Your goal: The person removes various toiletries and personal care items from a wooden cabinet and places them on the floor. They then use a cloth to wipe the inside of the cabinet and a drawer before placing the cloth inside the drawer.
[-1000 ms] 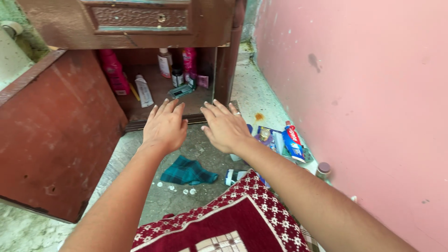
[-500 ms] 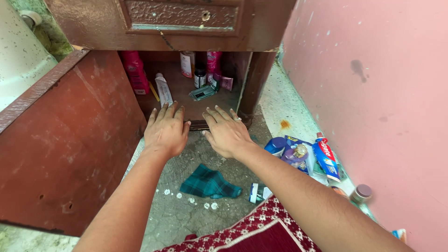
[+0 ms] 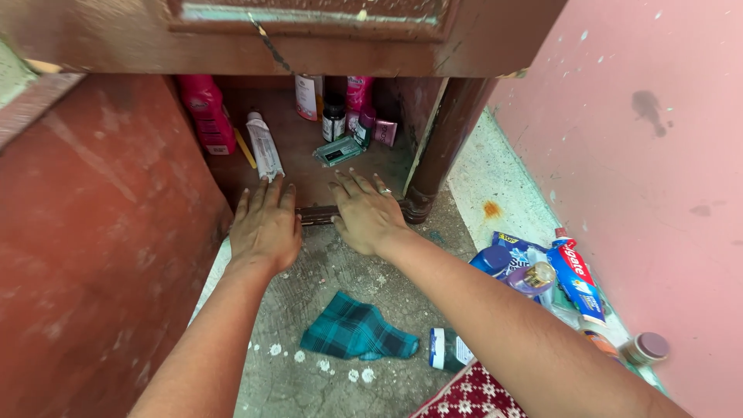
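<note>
My left hand (image 3: 265, 225) and my right hand (image 3: 364, 212) lie palm down, fingers spread, at the front lip of an open brown cabinet (image 3: 433, 147). Both hold nothing. The fingertips reach the edge of the cabinet's bottom shelf. Inside stand a pink bottle (image 3: 206, 114), a white tube (image 3: 263, 145), a small dark bottle (image 3: 333, 118), a pink tube (image 3: 357, 91) and a flat grey-green packet (image 3: 339, 152). The packet and the white tube are the nearest items to my fingers.
The cabinet's red-brown door (image 3: 93, 240) stands open on the left. A teal checked cloth (image 3: 354, 330) lies on the concrete floor. Toothpaste (image 3: 576, 280), jars and bottles sit by the pink wall (image 3: 658, 155). A red patterned mat (image 3: 472, 395) is at the bottom edge.
Both hands have moved forward and down to the cabinet's front edge. The view has closed in on the cabinet and the mat has slid mostly out of frame.
</note>
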